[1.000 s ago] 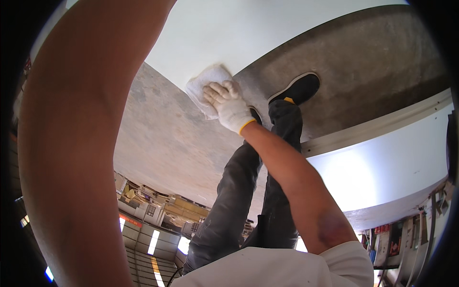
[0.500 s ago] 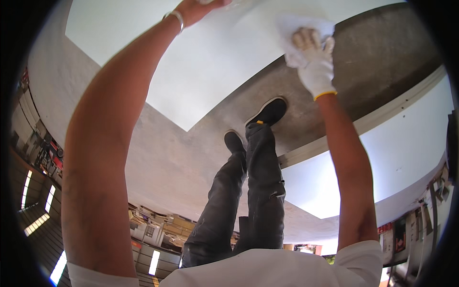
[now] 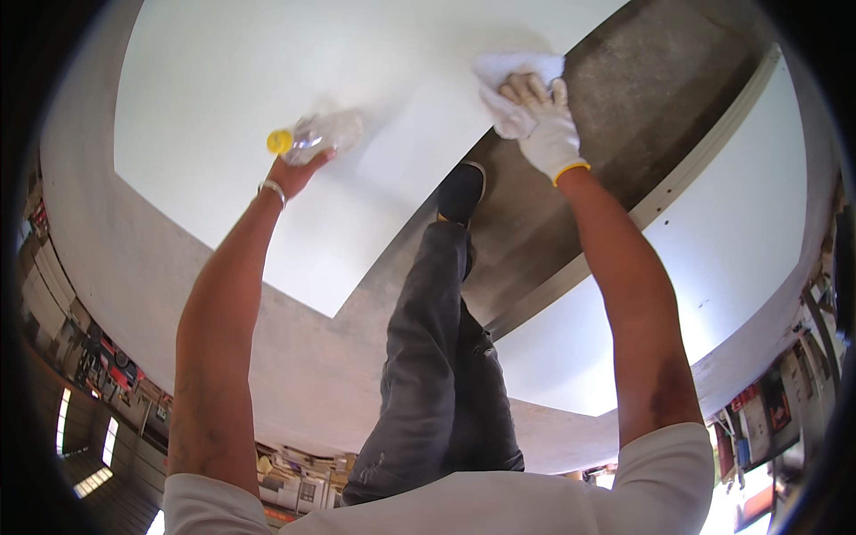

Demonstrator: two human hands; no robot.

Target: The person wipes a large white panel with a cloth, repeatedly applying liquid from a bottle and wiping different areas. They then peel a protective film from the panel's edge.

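Observation:
A large white panel (image 3: 312, 236) lies below my hands. Over its left part, my left hand (image 3: 300, 171) is closed around a clear plastic bottle (image 3: 328, 134), which is tilted on its side with its yellow cap toward the left. The bottle's far end is blurred. My right hand (image 3: 547, 132), in a white glove with a yellow cuff, presses on a bunched white cloth (image 3: 510, 73) at the panel's right edge. The fingers are bent over the cloth, and part of it hangs out on the left side of the glove.
Grey concrete floor (image 3: 687, 85) runs along the panel's right side. Beyond it lies a second white sheet (image 3: 740, 241) with a raised edge and small dark holes. My dark shoe (image 3: 462, 189) is beside the first panel's edge. Shelves and stacked goods line the rim of the view.
My left hand has come down from the top edge, bringing the bottle into view. My right hand and the cloth have shifted left and slightly down. My legs have moved, one now in front.

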